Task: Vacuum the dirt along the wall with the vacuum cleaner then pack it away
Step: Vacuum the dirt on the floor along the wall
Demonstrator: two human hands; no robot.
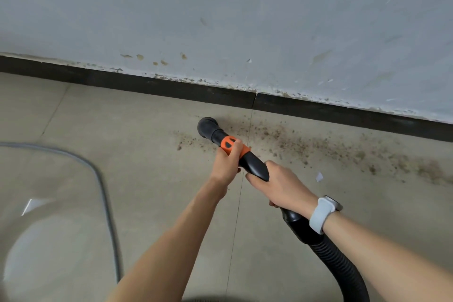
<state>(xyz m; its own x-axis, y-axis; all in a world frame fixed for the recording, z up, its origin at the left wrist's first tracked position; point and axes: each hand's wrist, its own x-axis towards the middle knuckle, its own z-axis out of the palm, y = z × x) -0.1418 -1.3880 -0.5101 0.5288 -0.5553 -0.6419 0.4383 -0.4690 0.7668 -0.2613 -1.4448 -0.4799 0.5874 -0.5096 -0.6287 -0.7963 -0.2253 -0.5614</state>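
A black vacuum nozzle (207,127) with a round mouth points at the floor near the wall, at the left end of a band of brown dirt (318,147). My left hand (228,164) grips the orange collar (229,144) just behind the nozzle. My right hand (282,186) grips the black handle tube (255,167) further back. A ribbed black hose (338,267) runs from the handle down to the bottom edge. The vacuum's body is out of view.
A black skirting board (171,88) runs along the foot of the stained grey wall (220,19). A grey cable (103,184) curves over the beige floor tiles at the left. A small white scrap (319,176) lies right of my hands.
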